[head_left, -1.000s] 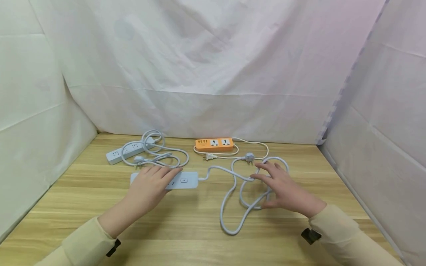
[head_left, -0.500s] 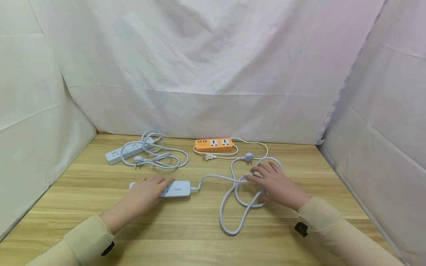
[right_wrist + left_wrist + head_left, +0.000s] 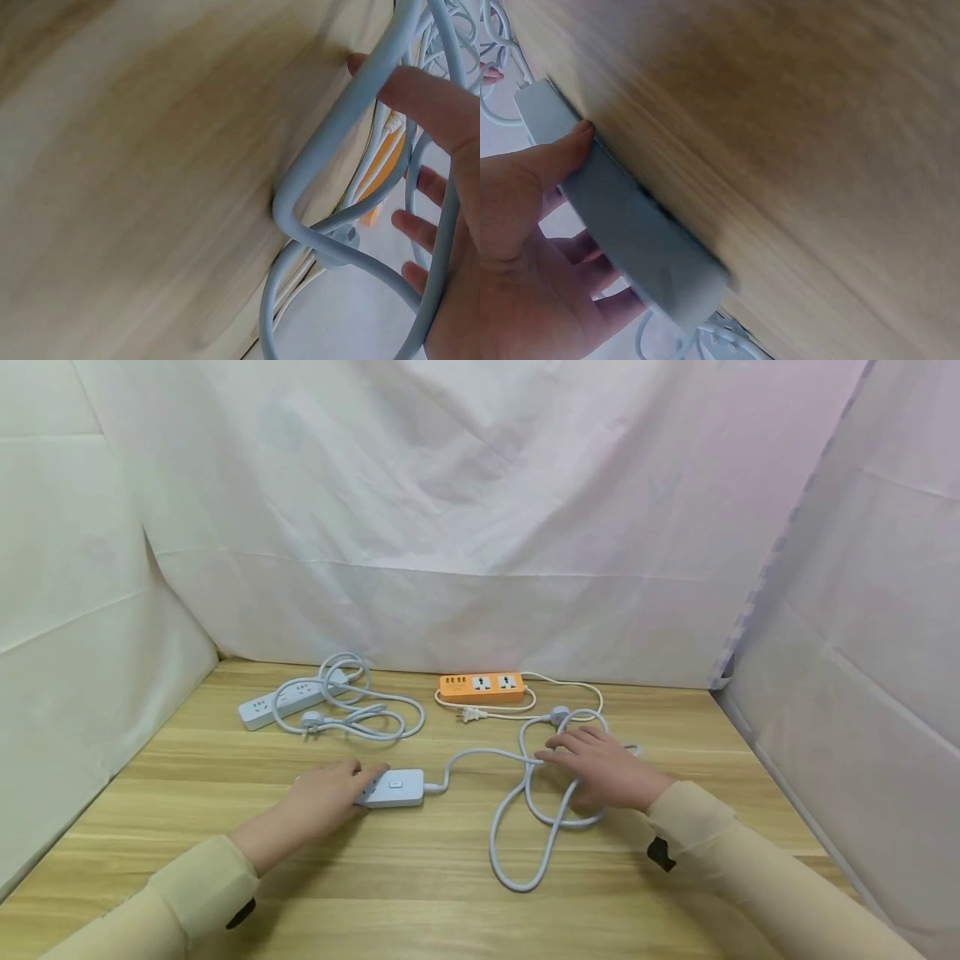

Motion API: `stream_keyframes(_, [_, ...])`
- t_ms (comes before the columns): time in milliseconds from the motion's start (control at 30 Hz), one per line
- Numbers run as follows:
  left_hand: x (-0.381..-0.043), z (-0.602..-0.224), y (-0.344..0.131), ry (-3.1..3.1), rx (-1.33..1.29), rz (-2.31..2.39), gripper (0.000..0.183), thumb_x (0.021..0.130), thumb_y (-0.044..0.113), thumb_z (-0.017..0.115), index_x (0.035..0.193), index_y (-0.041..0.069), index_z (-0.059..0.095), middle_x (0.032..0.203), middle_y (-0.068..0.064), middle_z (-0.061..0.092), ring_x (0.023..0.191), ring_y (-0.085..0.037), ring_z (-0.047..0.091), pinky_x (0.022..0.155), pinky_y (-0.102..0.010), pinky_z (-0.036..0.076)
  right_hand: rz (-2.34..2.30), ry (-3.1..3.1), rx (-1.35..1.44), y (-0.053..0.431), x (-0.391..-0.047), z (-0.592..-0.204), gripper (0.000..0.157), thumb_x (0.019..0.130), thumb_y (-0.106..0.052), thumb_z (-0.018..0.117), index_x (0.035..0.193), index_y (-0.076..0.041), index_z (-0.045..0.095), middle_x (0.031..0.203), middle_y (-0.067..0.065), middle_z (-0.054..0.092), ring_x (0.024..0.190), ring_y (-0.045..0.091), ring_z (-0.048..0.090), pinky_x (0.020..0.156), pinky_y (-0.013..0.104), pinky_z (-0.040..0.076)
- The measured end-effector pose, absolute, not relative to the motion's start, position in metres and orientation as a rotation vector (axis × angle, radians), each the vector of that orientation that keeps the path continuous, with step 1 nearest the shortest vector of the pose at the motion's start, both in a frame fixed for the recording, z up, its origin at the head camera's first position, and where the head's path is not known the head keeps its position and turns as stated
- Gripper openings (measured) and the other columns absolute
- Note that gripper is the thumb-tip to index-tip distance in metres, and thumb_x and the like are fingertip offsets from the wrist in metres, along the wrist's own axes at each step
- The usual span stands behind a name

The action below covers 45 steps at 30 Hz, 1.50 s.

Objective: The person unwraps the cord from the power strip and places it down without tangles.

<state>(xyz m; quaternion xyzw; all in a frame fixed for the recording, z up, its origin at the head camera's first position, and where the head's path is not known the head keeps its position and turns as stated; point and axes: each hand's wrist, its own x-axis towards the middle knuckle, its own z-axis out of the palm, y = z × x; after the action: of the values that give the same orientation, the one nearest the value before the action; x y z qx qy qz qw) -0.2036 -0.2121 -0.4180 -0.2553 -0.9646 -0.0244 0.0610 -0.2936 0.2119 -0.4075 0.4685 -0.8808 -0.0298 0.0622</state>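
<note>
My left hand grips a white power strip on the table, thumb along its near side and fingertips on the opposite side, as the left wrist view shows. It covers most of the sockets; the switch end shows. From that end a pale cord runs right into loose loops. Over these loops is my right hand, fingers and thumb loosely curled round strands of the cord. In the right wrist view one strand passes across the thumb, others by the fingers. The cord's round plug lies just beyond the right fingertips.
At the back left a second white power strip lies under its own coiled cord and plug. An orange power strip with a thin white cord sits at the back middle, near the cloth wall.
The left hand has brought the power strip nearer and slightly left. The right hand has shifted left, drawing the cord loops with it.
</note>
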Motion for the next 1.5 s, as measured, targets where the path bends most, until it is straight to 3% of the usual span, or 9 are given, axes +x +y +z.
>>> stream_keyframes(167, [-0.203, -0.417, -0.215, -2.932, -0.784, -0.096, 0.062, 0.081, 0.016, 0.079, 0.138, 0.008, 0.054, 0.094, -0.011, 0.058, 0.077, -0.023, 0.058, 0.064, -0.038, 0.051, -0.056, -2.728, 1.448, 0.205, -0.296, -0.406, 0.093, 0.064, -0.039, 0.084, 0.145, -0.013, 0.046, 0.143, 0.007, 0.049, 0.13, 0.034, 0.043, 0.107, 0.052, 0.03])
stream_keyframes(400, [-0.198, -0.412, -0.221, -2.973, -0.728, -0.066, 0.063, 0.081, 0.026, 0.08, 0.136, 0.005, 0.056, 0.1, -0.012, 0.061, 0.086, -0.027, 0.061, 0.071, -0.044, 0.052, -0.05, -2.843, 1.6, 0.194, -0.291, -0.398, 0.1, 0.067, -0.037, 0.079, 0.152, -0.011, 0.034, 0.154, 0.005, 0.035, 0.14, 0.034, 0.031, 0.112, 0.057, 0.017])
stream_keyframes(600, [-0.195, -0.409, -0.23, -2.971, -0.689, -0.047, 0.059, 0.078, 0.025, 0.082, 0.128, 0.0, 0.061, 0.101, -0.014, 0.062, 0.087, -0.028, 0.061, 0.071, -0.043, 0.053, -0.147, -2.98, 1.646, 0.186, -0.286, -0.395, 0.1, 0.071, -0.039, 0.077, 0.155, -0.015, 0.029, 0.159, 0.001, 0.025, 0.144, 0.034, 0.022, 0.113, 0.059, 0.01])
stream_keyframes(800, [-0.196, -0.405, -0.238, -2.966, -0.733, -0.068, 0.055, 0.076, 0.02, 0.083, 0.122, -0.003, 0.063, 0.099, -0.015, 0.062, 0.084, -0.027, 0.061, 0.069, -0.04, 0.053, -0.174, -3.001, 1.646, 0.186, -0.282, -0.398, 0.104, 0.068, -0.049, 0.079, 0.154, -0.016, 0.03, 0.158, 0.0, 0.026, 0.144, 0.033, 0.023, 0.112, 0.061, 0.011])
stream_keyframes(1000, [-0.205, -0.402, -0.235, -3.021, -0.733, -0.079, 0.054, 0.073, 0.021, 0.084, 0.12, 0.002, 0.065, 0.099, -0.012, 0.063, 0.085, -0.026, 0.062, 0.068, -0.038, 0.053, -0.209, -2.983, 1.629, 0.188, -0.28, -0.401, 0.116, 0.056, -0.059, 0.087, 0.151, -0.017, 0.037, 0.156, -0.003, 0.031, 0.142, 0.029, 0.027, 0.112, 0.059, 0.014])
stream_keyframes(1133, [-0.218, -0.405, -0.231, -3.017, -0.759, -0.074, 0.053, 0.071, 0.023, 0.085, 0.117, 0.005, 0.067, 0.094, -0.008, 0.062, 0.081, -0.022, 0.061, 0.068, -0.037, 0.052, -0.187, -2.945, 1.631, 0.192, -0.279, -0.403, 0.108, 0.059, -0.058, 0.086, 0.147, -0.013, 0.043, 0.152, 0.0, 0.039, 0.138, 0.029, 0.034, 0.111, 0.057, 0.019])
stream_keyframes(1333, [-0.238, -0.407, -0.216, -3.01, -0.81, -0.073, 0.047, 0.069, 0.028, 0.086, 0.109, 0.009, 0.069, 0.089, -0.005, 0.062, 0.077, -0.022, 0.06, 0.068, -0.039, 0.051, -0.064, -2.957, 1.55, 0.208, -0.273, -0.407, 0.105, 0.062, -0.06, 0.082, 0.145, -0.008, 0.045, 0.149, 0.005, 0.042, 0.136, 0.034, 0.035, 0.11, 0.06, 0.02])
stream_keyframes(1500, [-0.257, -0.407, -0.193, -3.07, -0.807, -0.056, 0.049, 0.072, 0.029, 0.084, 0.115, 0.01, 0.069, 0.103, -0.012, 0.066, 0.088, -0.029, 0.064, 0.076, -0.045, 0.052, 0.05, -2.95, 1.447, 0.228, -0.27, -0.413, 0.102, 0.067, -0.067, 0.076, 0.143, -0.005, 0.047, 0.147, 0.01, 0.044, 0.137, 0.041, 0.032, 0.108, 0.064, 0.018])
